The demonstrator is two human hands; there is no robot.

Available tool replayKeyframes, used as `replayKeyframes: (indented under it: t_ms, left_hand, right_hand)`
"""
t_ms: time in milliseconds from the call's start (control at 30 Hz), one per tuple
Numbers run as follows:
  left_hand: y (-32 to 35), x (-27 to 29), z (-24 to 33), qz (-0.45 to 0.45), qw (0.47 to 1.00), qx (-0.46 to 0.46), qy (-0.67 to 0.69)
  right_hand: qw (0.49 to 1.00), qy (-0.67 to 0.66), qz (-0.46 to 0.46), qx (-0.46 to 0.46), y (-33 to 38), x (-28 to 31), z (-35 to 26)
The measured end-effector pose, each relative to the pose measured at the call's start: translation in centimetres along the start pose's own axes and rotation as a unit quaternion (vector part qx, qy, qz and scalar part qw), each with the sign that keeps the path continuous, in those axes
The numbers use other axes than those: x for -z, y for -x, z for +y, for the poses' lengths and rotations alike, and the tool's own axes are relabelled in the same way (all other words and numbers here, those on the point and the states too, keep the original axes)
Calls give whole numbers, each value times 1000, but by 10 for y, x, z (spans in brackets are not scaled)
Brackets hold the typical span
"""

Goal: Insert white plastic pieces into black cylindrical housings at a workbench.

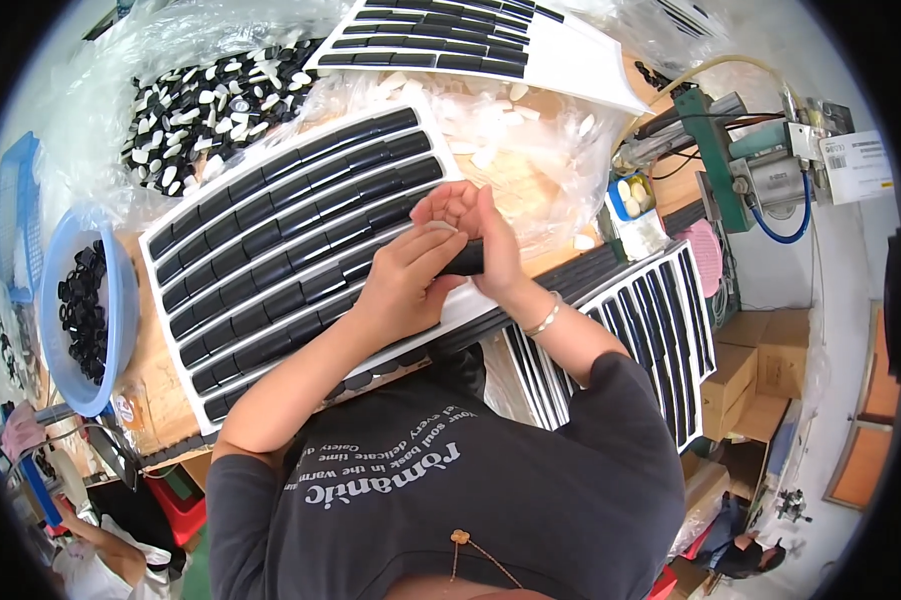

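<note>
My two hands meet above the right end of a white sheet [448,150] lined with rows of glossy black pieces [300,235]. A smooth, rounded black piece [466,262] sits between them. My right hand [495,245] cups it, with its palm turned up and its fingers curled. Over that palm, my left hand [408,275] is closed, fingertips pressed together and thumb beside the black piece. A small whitish edge shows at the left fingertips; whether it is a separate part I cannot tell. The black piece is partly hidden by the fingers.
Loose black and white pieces [215,115] are heaped in clear plastic at the back left. A blue basin [120,330] holds black parts. Another loaded sheet [580,60] lies behind. A green-framed machine [715,150] stands right; filled sheets [650,330] lean below it.
</note>
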State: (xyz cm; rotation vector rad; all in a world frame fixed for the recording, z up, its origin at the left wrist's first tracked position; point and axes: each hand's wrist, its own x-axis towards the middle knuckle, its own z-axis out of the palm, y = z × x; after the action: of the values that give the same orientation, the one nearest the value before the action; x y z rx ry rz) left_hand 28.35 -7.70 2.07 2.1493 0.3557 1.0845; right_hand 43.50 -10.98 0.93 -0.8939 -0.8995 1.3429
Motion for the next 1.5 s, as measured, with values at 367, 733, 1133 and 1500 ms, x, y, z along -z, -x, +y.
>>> replayKeyframes:
  t_ms: [367, 733, 1133, 1500]
  left_hand:
    - [-8, -15, -32, 5, 994, 59, -86]
    - [7, -50, -56, -11, 961, 84, -264]
    - [156, 156, 16, 223, 899, 366, -97]
    - [223, 213, 37, 22, 904, 306, -298]
  right_hand:
    - [957, 98, 188, 196, -35, 33, -35]
    - [892, 385, -85, 220, -163, -45, -1]
    - [718, 679, 62, 139, -336, -49, 96]
    - [824, 450, 37, 343, -313, -50, 53]
